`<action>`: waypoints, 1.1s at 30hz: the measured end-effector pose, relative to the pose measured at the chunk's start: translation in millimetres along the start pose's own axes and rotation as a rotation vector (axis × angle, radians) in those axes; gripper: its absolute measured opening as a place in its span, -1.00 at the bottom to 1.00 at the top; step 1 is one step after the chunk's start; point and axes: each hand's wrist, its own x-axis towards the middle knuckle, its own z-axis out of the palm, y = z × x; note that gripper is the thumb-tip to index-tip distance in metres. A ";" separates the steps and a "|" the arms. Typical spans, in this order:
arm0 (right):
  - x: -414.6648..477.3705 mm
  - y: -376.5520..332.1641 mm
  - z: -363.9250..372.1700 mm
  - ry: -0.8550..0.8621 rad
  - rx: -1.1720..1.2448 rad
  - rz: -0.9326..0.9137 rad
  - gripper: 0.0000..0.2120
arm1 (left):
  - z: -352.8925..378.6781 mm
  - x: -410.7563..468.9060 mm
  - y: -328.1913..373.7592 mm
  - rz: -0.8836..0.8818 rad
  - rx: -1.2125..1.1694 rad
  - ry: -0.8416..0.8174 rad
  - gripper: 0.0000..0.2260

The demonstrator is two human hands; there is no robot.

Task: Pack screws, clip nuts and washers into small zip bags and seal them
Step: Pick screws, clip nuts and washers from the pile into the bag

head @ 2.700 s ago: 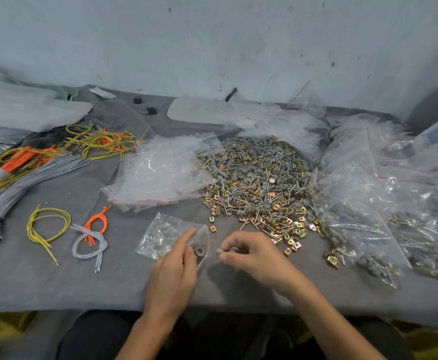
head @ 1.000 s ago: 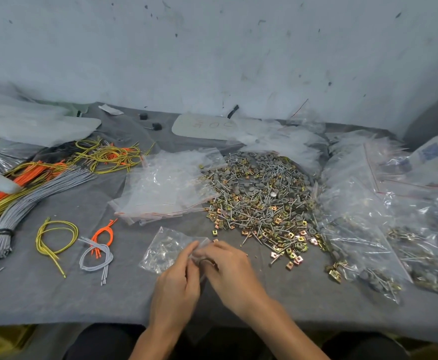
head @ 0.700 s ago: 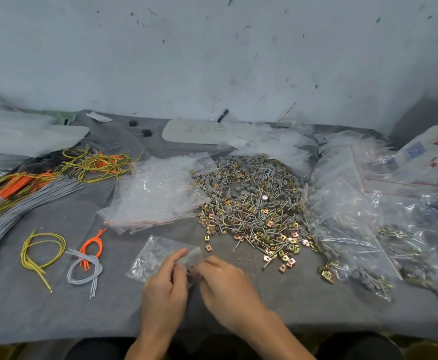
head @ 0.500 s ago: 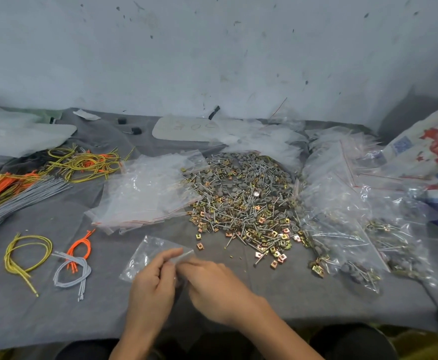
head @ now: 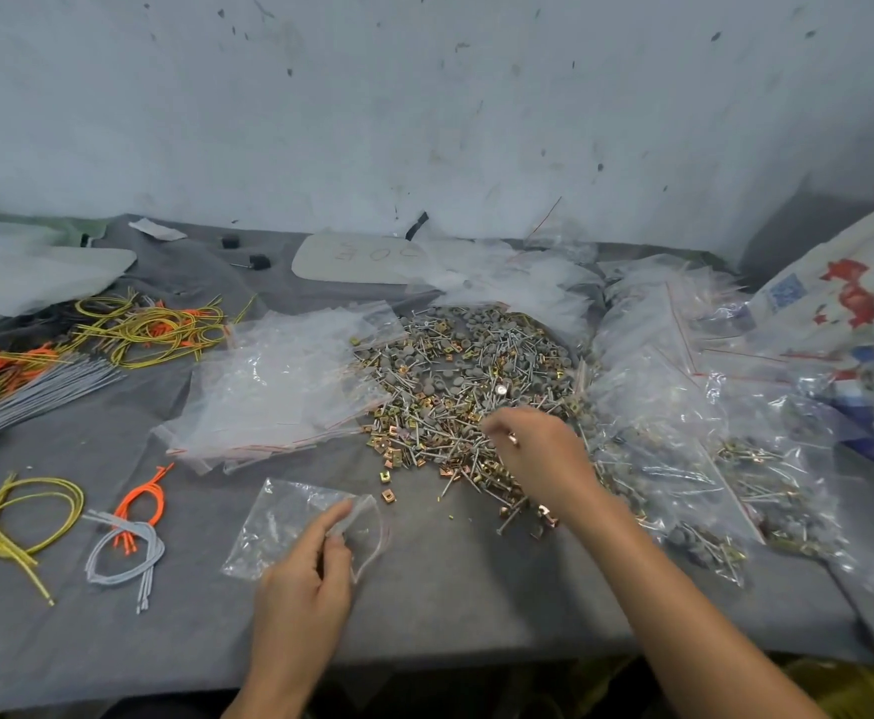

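the right hand (head: 543, 459) is over the near edge of the pile (head: 455, 365), fingers curled down; whether they pinch a piece i cannot tell. the small bag (head: 284, 521) lies near-left of the pile, mouth facing that hand, its rim pinched by fingers of the left hand (head: 302, 583).

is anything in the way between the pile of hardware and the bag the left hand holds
Nothing visible: only bare grey cloth and two loose clip nuts lie between the pile and the bag.
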 end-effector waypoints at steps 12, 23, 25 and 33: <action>38.7 25.4 8.5 -0.234 -0.240 -0.043 -0.93 | -0.7 -3.6 0.1 -0.029 -0.006 -0.014 -0.69; -8.0 -22.7 -4.8 -0.096 0.295 -0.042 -0.93 | 0.2 -4.6 -0.1 -0.006 0.003 -0.008 -0.65; -33.9 -47.7 2.2 -0.253 0.443 -0.129 -0.94 | 0.3 -4.9 -1.3 0.023 0.017 -0.008 -0.65; -73.7 -91.9 54.1 -0.152 0.239 -0.262 -0.89 | 0.1 -5.8 -5.2 0.092 0.054 0.016 -0.65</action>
